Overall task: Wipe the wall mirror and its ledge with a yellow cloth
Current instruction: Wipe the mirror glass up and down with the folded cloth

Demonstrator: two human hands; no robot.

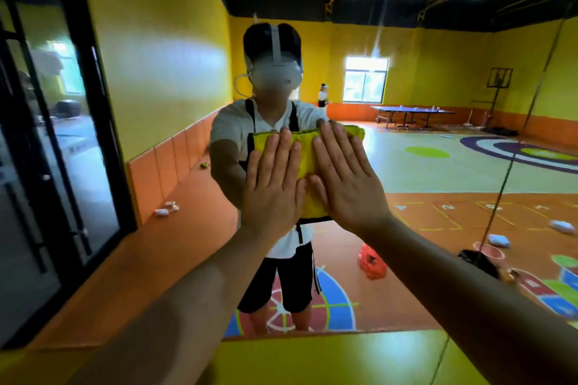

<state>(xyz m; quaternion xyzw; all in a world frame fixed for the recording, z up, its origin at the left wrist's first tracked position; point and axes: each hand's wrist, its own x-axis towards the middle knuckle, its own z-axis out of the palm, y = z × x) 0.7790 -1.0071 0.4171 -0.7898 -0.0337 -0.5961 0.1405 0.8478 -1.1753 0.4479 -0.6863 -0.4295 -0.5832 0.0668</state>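
Premises: a yellow-walled hall with a painted floor, seen reflected in the wall mirror [438,159], with a dark glazed door [62,134] at the left. The yellow cloth [305,150] lies flat against the glass at chest height, well above the ledge [328,359]. The left hand [272,184] and right hand [347,178] both press on it with fingers straight, side by side, grasping nothing.

Recommendation: apply even pressure through both palms, work down the glass in overlapping passes, and do the ledge last.

Count: one cloth, two hands, one mirror, one ledge, and one table-tennis table [413,112] in the reflection.
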